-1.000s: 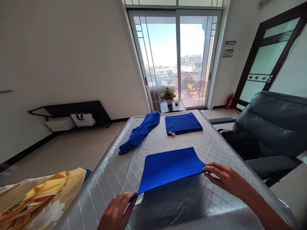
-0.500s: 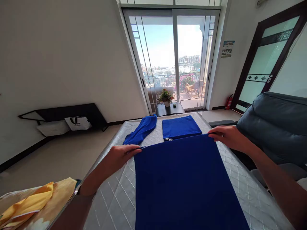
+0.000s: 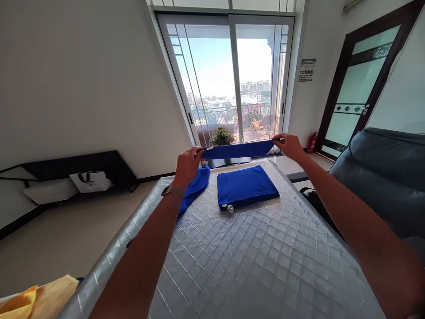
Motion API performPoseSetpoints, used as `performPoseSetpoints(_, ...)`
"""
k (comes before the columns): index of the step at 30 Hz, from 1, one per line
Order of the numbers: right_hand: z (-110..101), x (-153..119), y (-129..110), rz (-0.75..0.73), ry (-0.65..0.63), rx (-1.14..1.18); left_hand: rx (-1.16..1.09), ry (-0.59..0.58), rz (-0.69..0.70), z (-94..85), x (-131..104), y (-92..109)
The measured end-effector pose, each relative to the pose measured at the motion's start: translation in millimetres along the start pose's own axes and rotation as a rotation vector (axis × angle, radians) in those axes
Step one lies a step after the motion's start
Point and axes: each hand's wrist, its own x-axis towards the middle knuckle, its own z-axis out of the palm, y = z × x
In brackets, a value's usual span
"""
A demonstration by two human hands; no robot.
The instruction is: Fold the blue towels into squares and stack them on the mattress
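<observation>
A blue cloth (image 3: 239, 150) is stretched between my two hands at the far end of the bed-like surface, raised and seen as a narrow band. My left hand (image 3: 188, 163) pinches its left corner, and my right hand (image 3: 288, 145) pinches the right corner. Beneath and nearer to me lies a folded blue cloth stack (image 3: 247, 186), neat and rectangular, with white tags at its front left corner. A crumpled blue cloth (image 3: 196, 188) lies left of the stack, partly hidden behind my left wrist.
The silver quilted cover (image 3: 252, 248) spreads over the surface before me. Beyond its far edge stands a potted plant (image 3: 223, 136) by the sliding glass door. To the right is a dark armchair (image 3: 392, 177); yellow fabric (image 3: 43, 297) lies at the lower left.
Both hands have moved forward and up with the blue cloth, away from me. It hung over the near surface before; now it is above the far end, showing as a thin strip.
</observation>
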Motion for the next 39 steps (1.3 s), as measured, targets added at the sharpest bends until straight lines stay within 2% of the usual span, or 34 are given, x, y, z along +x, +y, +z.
performPoseSetpoints(2,30,-24,21,0.027,-0.086,-0.010,0.005,-0.054,-0.017,43.4,-32,-9)
performPoseSetpoints(4,65,-57,44,0.072,-0.147,-0.027,0.008,-0.122,-0.008,87.0,-76,-14)
performPoseSetpoints(7,113,-109,77,0.159,-0.222,-0.071,0.020,-0.238,0.013,139.1,-143,-17)
performPoseSetpoints(9,136,-137,95,0.186,-0.250,-0.090,0.039,-0.268,0.010,160.1,-176,-20)
performPoseSetpoints(12,153,-162,114,0.190,-0.255,-0.109,0.067,-0.270,0.005,172.7,-199,-26)
performPoseSetpoints(18,168,-181,124,0.165,-0.189,-0.171,0.101,-0.249,0.026,169.2,-199,-28)
performPoseSetpoints(21,173,-184,116,0.118,-0.145,-0.309,0.114,-0.233,0.044,167.2,-200,-25)
performPoseSetpoints(25,183,-186,100,-0.047,-0.079,-0.439,0.122,-0.191,0.097,169.5,-201,-22)
performPoseSetpoints(27,192,-189,96,-0.102,-0.124,-0.435,0.098,-0.259,0.120,172.4,-201,-18)
performPoseSetpoints(29,200,-195,96,-0.103,-0.227,-0.414,0.063,-0.377,0.128,173.1,-201,-15)
performPoseSetpoints(31,206,-200,100,-0.084,-0.322,-0.389,0.050,-0.468,0.103,166.9,-199,-16)
performPoseSetpoints(34,208,-204,106,-0.066,-0.366,-0.351,0.109,-0.462,-0.012,135.1,-196,-35)
performPoseSetpoints(36,207,-204,108,-0.061,-0.355,-0.335,0.187,-0.394,-0.135,98.3,-199,-61)
performPoseSetpoints(39,207,-204,108,-0.052,-0.338,-0.331,0.322,-0.271,-0.356,34.3,-218,-110)
